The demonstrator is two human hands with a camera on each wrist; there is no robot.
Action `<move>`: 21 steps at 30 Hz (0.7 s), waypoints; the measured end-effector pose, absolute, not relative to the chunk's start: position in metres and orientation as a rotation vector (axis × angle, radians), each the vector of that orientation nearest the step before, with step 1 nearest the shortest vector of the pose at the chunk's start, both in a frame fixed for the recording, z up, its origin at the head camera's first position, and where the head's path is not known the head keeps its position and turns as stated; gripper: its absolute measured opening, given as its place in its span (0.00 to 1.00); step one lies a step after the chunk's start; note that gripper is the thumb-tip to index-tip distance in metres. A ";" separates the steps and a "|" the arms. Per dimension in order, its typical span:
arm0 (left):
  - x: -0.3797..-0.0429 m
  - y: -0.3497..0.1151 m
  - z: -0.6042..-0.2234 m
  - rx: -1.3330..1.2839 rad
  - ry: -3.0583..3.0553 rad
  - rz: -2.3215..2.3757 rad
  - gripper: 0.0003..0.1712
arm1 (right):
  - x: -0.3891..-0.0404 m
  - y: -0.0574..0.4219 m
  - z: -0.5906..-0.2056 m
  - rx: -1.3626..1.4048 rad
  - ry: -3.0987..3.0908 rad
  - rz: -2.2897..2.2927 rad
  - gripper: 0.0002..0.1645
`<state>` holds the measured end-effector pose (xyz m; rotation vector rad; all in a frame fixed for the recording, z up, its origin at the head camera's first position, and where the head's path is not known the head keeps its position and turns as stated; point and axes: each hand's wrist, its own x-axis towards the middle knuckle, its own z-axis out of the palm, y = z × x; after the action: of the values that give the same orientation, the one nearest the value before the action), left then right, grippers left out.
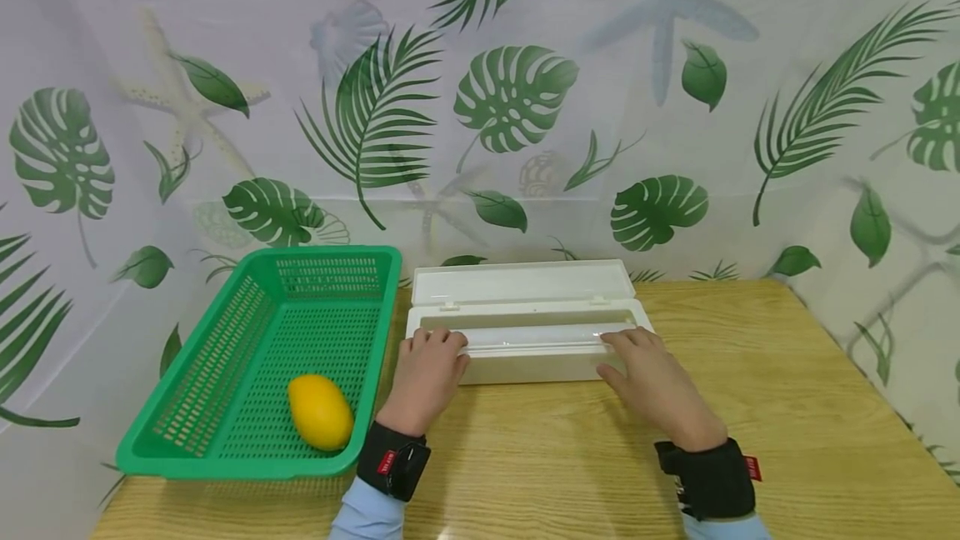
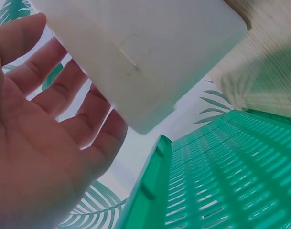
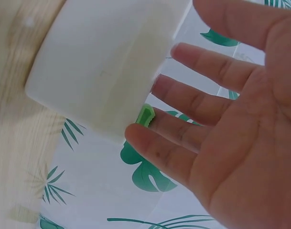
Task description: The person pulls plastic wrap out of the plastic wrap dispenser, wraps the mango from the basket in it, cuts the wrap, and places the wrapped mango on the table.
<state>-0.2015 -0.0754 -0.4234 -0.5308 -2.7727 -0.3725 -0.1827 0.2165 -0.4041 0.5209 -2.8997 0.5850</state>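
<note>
A white plastic-wrap dispenser box point(image 1: 532, 369) lies lengthwise on the table, its hinged lid point(image 1: 525, 282) raised at the back. Along its inside runs a roll of clear wrap point(image 1: 540, 336). My left hand point(image 1: 426, 373) rests its fingertips on the box's left end, beside the roll. At the opposite end, my right hand point(image 1: 663, 386) touches the top edge with relaxed fingers. Both palms show open in the wrist views, fingers reaching to the rim. A small green plastic piece point(image 3: 146, 115) shows at the box edge, by the right fingers in the right wrist view.
A green perforated basket point(image 1: 258, 467) stands left of the box, close to the left wrist. Inside it lies a yellow mango point(image 1: 321, 412). Behind the wooden table point(image 1: 555, 465) hangs a leaf-patterned cloth point(image 1: 570, 182).
</note>
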 end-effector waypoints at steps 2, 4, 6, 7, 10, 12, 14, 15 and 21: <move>-0.202 -0.075 -0.423 -0.519 -2.768 -0.364 0.11 | -0.183 0.216 -0.404 0.523 -2.899 0.588 0.26; -0.202 -0.075 -0.424 -0.512 -2.758 -0.366 0.11 | -0.182 0.216 -0.404 0.525 -2.893 0.593 0.26; -0.203 -0.074 -0.424 -0.506 -2.739 -0.377 0.11 | -0.182 0.216 -0.405 0.526 -2.888 0.595 0.26; -0.203 -0.074 -0.424 -0.502 -2.731 -0.386 0.11 | -0.182 0.216 -0.404 0.526 -2.884 0.596 0.26; -0.203 -0.074 -0.424 -0.496 -2.702 -0.420 0.10 | -0.182 0.216 -0.404 0.525 -2.878 0.594 0.26; -0.204 -0.074 -0.423 -0.501 -2.689 -0.443 0.09 | -0.182 0.215 -0.404 0.524 -2.874 0.588 0.26; -0.204 -0.074 -0.423 -0.523 -2.680 -0.465 0.08 | -0.183 0.215 -0.404 0.518 -2.873 0.587 0.27; -0.204 -0.074 -0.423 -0.537 -2.680 -0.482 0.08 | -0.183 0.215 -0.404 0.515 -2.874 0.586 0.27; -0.204 -0.073 -0.423 -0.628 -2.712 -0.537 0.14 | -0.183 0.215 -0.405 0.498 -2.886 0.581 0.28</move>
<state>-0.2044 -0.0727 -0.4227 -0.6280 -2.7118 -0.5365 -0.1829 0.2152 -0.4051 0.4979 -2.8862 0.5805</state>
